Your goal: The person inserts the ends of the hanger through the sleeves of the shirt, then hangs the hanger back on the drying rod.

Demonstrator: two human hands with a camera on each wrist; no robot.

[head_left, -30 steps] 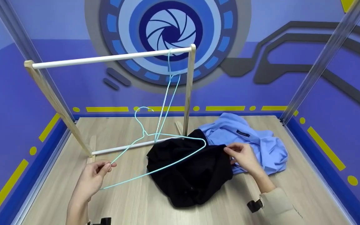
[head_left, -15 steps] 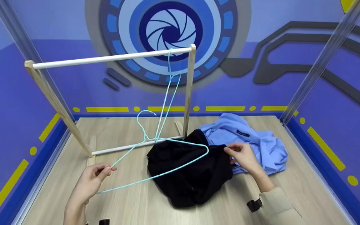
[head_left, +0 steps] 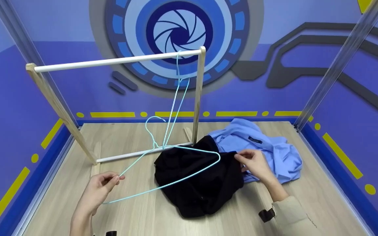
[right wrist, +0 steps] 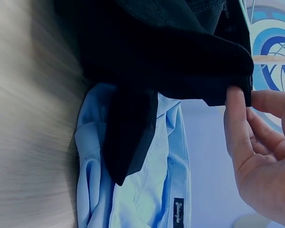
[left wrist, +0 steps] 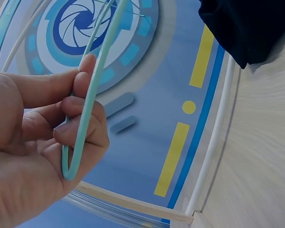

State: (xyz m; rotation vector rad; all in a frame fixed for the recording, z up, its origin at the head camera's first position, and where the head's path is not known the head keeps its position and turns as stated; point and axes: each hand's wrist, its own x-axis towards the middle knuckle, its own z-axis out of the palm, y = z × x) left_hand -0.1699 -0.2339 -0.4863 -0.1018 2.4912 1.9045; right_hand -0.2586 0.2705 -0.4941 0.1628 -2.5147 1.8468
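A light-teal hanger is held by its left end in my left hand. In the left wrist view, thumb and fingers curl about the bent end of the wire. The hanger's right shoulder overlaps the bunched black shirt in the head view. At that shirt's upper right edge, my right hand pinches the cloth between thumb and fingers. The right wrist view has this edge raised, with a printed label inside and a flap of black cloth hanging down.
Behind the hanger stands a rack with a white top rod and wooden sides. A second teal hanger hangs near its right end. A light-blue shirt lies crumpled at the back right, partly behind the black one. Patterned walls enclose the table.
The left hand has lowered the hanger slightly and shifted it a little to the right, over the black shirt. The right hand keeps its hold on the cloth almost unmoved.
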